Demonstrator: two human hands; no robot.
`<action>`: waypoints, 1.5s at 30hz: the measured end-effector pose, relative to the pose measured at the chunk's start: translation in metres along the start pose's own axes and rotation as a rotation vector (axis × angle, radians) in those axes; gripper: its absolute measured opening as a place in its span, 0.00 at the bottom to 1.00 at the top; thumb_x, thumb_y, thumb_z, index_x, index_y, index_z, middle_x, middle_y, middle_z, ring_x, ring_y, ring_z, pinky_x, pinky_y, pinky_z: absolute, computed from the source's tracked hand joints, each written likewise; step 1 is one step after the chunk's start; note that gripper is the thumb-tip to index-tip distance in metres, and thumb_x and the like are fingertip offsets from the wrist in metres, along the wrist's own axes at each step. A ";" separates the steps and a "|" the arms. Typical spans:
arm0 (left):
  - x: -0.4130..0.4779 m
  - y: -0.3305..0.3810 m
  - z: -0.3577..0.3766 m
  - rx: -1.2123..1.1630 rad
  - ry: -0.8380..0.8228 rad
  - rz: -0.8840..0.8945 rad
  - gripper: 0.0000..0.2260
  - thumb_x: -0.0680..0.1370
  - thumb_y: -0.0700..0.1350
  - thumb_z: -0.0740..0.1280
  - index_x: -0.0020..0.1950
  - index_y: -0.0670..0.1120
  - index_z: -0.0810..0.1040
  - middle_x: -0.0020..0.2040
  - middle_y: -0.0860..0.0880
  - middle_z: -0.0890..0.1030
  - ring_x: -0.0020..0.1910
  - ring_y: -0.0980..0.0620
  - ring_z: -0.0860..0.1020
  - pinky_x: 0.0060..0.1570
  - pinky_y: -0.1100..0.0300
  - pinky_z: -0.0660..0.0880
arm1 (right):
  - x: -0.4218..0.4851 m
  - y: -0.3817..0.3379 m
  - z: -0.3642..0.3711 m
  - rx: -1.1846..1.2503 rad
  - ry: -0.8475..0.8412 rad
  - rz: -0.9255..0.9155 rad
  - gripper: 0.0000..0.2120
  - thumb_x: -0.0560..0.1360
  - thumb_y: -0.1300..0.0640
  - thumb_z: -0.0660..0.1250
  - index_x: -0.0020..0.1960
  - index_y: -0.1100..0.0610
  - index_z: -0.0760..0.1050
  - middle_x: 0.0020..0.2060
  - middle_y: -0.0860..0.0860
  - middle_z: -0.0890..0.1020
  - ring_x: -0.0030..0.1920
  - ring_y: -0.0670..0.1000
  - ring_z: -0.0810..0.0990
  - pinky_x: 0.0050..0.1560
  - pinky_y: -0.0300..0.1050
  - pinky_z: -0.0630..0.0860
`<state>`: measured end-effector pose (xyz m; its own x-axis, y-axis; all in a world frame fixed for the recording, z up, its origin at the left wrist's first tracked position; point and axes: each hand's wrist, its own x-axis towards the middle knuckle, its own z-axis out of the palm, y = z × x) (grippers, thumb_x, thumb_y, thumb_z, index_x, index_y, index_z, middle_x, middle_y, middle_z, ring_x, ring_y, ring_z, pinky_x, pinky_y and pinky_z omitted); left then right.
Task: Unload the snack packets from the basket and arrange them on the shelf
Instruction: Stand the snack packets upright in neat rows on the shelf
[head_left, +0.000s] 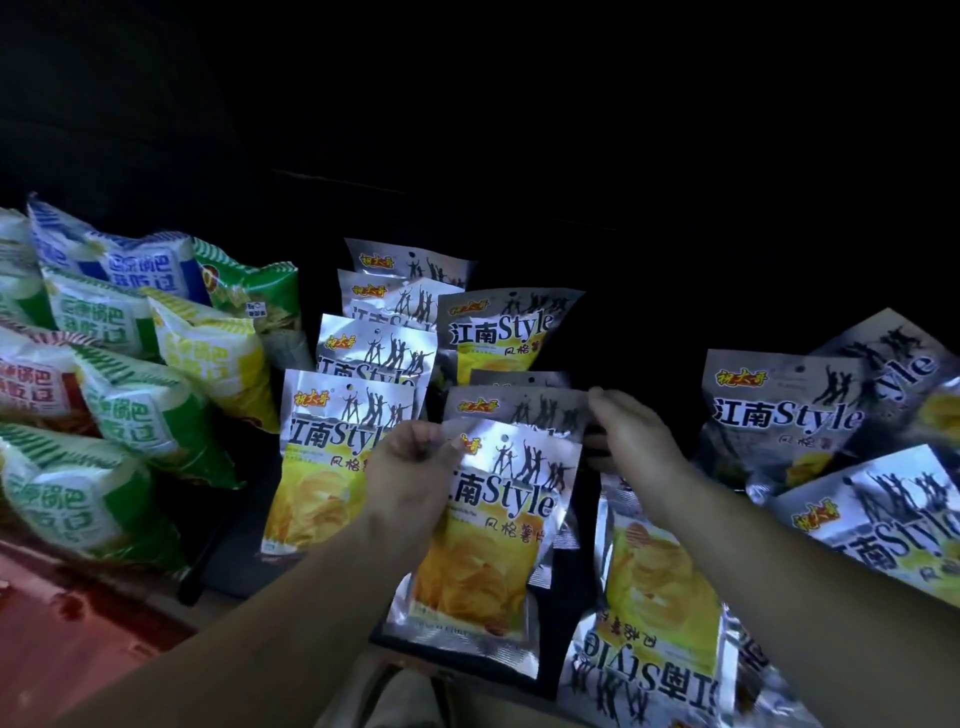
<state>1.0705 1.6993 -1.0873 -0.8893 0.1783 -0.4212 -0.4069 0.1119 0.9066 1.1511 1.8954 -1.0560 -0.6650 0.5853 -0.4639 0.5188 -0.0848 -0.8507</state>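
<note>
Two hands work here. Our left hand (415, 467) pinches the top corner of a silver and yellow packet (493, 530), which stands upright at the front of the dark shelf (644, 364). Our right hand (634, 431) curls its fingers round the top corner of the back packet (519, 408), just behind it. Green bags (135, 415) lie to the left

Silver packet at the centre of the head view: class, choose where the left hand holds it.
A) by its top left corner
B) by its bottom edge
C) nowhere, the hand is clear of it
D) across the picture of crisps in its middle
A: the left hand pinches the silver packet at its top left corner, and the rest of the packet hangs below the hand.
</note>
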 end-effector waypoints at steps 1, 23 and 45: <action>0.001 -0.001 -0.002 0.009 0.006 0.013 0.04 0.77 0.36 0.73 0.47 0.38 0.79 0.47 0.43 0.87 0.45 0.41 0.84 0.42 0.46 0.79 | 0.007 -0.001 0.000 -0.040 0.006 -0.021 0.10 0.79 0.40 0.65 0.49 0.43 0.82 0.52 0.47 0.85 0.55 0.53 0.82 0.64 0.59 0.76; 0.006 0.008 -0.005 -0.003 0.051 0.038 0.13 0.75 0.33 0.74 0.49 0.47 0.73 0.46 0.37 0.79 0.51 0.33 0.83 0.53 0.48 0.81 | 0.020 -0.013 0.016 0.112 -0.015 -0.121 0.31 0.67 0.74 0.73 0.56 0.43 0.70 0.53 0.54 0.80 0.55 0.55 0.83 0.43 0.47 0.79; 0.015 0.050 0.007 0.065 -0.153 0.212 0.16 0.78 0.29 0.68 0.55 0.49 0.72 0.46 0.35 0.81 0.46 0.36 0.84 0.41 0.63 0.81 | 0.003 -0.032 0.021 0.010 0.053 -0.347 0.18 0.77 0.65 0.71 0.57 0.47 0.68 0.43 0.37 0.83 0.44 0.32 0.82 0.33 0.28 0.76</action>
<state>1.0388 1.7144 -1.0485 -0.9092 0.3497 -0.2261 -0.1965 0.1185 0.9733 1.1216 1.8829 -1.0352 -0.7717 0.6218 -0.1333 0.2612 0.1188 -0.9580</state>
